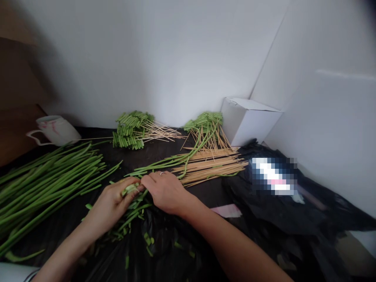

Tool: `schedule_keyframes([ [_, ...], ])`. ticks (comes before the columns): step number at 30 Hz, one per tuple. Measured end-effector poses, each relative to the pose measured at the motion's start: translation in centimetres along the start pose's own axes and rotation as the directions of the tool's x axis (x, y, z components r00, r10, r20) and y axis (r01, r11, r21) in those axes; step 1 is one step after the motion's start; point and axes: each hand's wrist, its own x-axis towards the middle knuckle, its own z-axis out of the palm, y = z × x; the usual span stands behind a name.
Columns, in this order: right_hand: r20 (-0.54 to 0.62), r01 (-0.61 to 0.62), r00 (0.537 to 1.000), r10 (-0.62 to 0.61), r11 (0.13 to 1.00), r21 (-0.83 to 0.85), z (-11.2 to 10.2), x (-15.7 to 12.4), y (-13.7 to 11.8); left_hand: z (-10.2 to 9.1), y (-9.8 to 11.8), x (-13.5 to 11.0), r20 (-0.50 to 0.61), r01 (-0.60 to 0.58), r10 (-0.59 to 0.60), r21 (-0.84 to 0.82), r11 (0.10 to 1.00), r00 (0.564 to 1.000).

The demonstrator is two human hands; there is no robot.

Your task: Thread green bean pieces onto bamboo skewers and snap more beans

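My left hand point(113, 199) is closed around a few short cut pieces of green stem point(131, 188), which look like garlic scapes. Against its fingertips, my right hand point(166, 192) is closed with its fingers pinched together; what lies between them is hidden. Beneath both hands is a heap of short green cuttings point(129, 219) on black plastic sheeting point(170, 246). Just beyond my right hand, long green stems point(158, 162) lie partly across a row of wooden skewers point(211, 166).
A big bundle of long green stems point(58, 180) lies at left, near a white mug point(57, 130). At the back are two piles of skewered stem pieces, the left pile point(131, 129) and right pile point(202, 120). A white box point(249, 121) stands against the wall.
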Motion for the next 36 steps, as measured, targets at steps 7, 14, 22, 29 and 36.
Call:
schedule_keyframes([
  [7,-0.059,-0.025,0.998,0.036,0.986,0.165,-0.2,0.3,-0.5,-0.5,2.0,0.0,0.100,0.248,-0.296,-0.816,0.522,0.950],
  [14,-0.071,-0.072,0.993,0.097,0.955,0.289,0.2,0.1,-0.7,-0.8,0.6,0.3,-0.009,0.218,-0.402,-0.828,0.516,0.915],
  [22,-0.012,-0.072,0.997,0.082,0.924,0.375,0.7,0.0,-0.5,0.7,0.8,0.0,-0.039,0.312,-0.354,-0.388,0.867,0.935],
  [29,-0.029,-0.049,0.998,0.062,0.944,0.326,0.9,0.0,-0.4,0.7,1.1,0.1,-0.070,0.283,-0.331,-0.373,0.884,0.941],
  [36,-0.106,-0.072,0.990,0.093,0.980,0.187,1.3,0.1,0.2,-0.5,1.2,0.1,-0.215,0.338,-0.434,-0.370,0.865,0.875],
])
